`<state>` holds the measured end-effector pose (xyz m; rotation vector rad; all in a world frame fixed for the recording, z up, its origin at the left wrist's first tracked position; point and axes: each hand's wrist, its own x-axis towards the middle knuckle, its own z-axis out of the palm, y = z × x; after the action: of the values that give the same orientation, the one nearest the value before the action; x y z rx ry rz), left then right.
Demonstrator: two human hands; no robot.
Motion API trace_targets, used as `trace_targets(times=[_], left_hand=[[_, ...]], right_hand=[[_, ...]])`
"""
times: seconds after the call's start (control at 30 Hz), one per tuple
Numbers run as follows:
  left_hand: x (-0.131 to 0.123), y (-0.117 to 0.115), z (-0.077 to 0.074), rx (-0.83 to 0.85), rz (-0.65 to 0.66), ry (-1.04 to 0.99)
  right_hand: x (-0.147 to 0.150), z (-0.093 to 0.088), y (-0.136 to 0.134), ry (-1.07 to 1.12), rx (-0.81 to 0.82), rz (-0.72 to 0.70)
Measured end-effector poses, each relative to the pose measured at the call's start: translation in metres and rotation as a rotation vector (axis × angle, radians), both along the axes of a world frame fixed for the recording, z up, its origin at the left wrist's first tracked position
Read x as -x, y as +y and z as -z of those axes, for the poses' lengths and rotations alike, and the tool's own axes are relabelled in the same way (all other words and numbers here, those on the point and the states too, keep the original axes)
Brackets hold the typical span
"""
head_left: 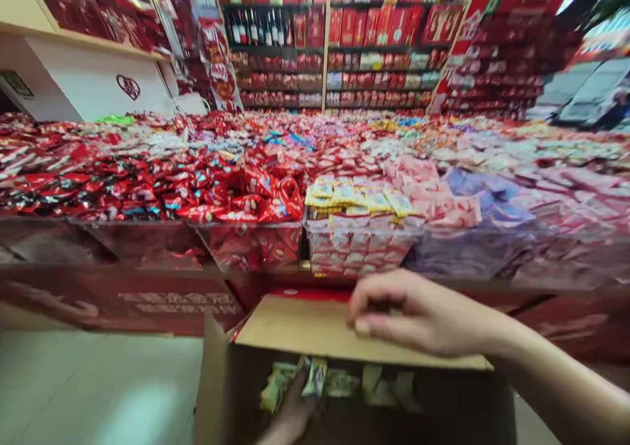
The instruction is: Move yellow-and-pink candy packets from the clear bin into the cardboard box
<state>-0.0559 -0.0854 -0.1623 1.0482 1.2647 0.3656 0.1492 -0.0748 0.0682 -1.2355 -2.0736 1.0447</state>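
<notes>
Inside an open cardboard box (305, 320) in front of me, my left hand (298, 405) reaches among small yellow wrapped packets. Its fingers are closed around a yellow-and-white wrapped packet (315, 376), though shadow and blur hide part of the grip. More yellow packets (342, 384) lie beside it in the dark box. My right hand (408, 310) hovers over the box's raised far flap, its fingers and thumb loosely curled together with nothing visible between them. Beyond the flap, a clear bin (361, 248) holds pink-and-white packets with yellow packets (359, 195) layered on top.
Red packets (268, 192) fill the bin to the left. Pink packets (433, 192) and purple packets (485, 192) sit to the right. A red-fronted counter (172, 300) carries the bins. Shelves (327, 58) with bottles and red boxes rise behind. Pale floor (98, 386) shows at lower left.
</notes>
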Motion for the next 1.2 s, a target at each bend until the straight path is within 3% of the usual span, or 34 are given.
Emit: trace_targets(times=[0.07,0.1,0.17,0.23,0.33,0.47,0.7,1.0,1.1,1.2], left_hand=[[0.003,-0.008,0.012,-0.062,0.005,-0.179],[0.004,-0.011,0.018,-0.039,0.024,-0.216],[0.004,-0.016,0.026,0.014,0.054,-0.246],[0.002,-0.018,0.029,0.068,0.094,-0.241],[0.0,-0.021,0.029,0.087,0.144,-0.238],[0.0,-0.021,0.029,0.044,0.113,-0.201],[0.004,-0.021,0.029,0.068,0.167,-0.237],[0.003,-0.026,0.047,0.098,0.157,-0.244],[0.004,-0.025,0.048,0.071,0.137,-0.21],[0.004,-0.021,0.045,0.025,0.136,-0.195]], right_hand=[[0.007,0.054,-0.037,-0.047,0.292,-0.159],[0.011,0.086,-0.05,-0.09,0.368,-0.099],[0.018,0.15,-0.065,-0.137,0.444,0.221],[0.027,0.205,-0.067,0.004,0.453,0.425],[0.04,0.251,-0.06,0.404,0.538,0.47],[0.051,0.265,-0.062,0.664,0.623,0.627],[0.038,0.276,-0.07,0.716,0.609,0.823],[0.046,0.283,-0.079,0.659,0.69,0.653],[0.052,0.278,-0.079,0.608,0.596,0.633],[0.058,0.262,-0.077,0.415,0.324,0.667]])
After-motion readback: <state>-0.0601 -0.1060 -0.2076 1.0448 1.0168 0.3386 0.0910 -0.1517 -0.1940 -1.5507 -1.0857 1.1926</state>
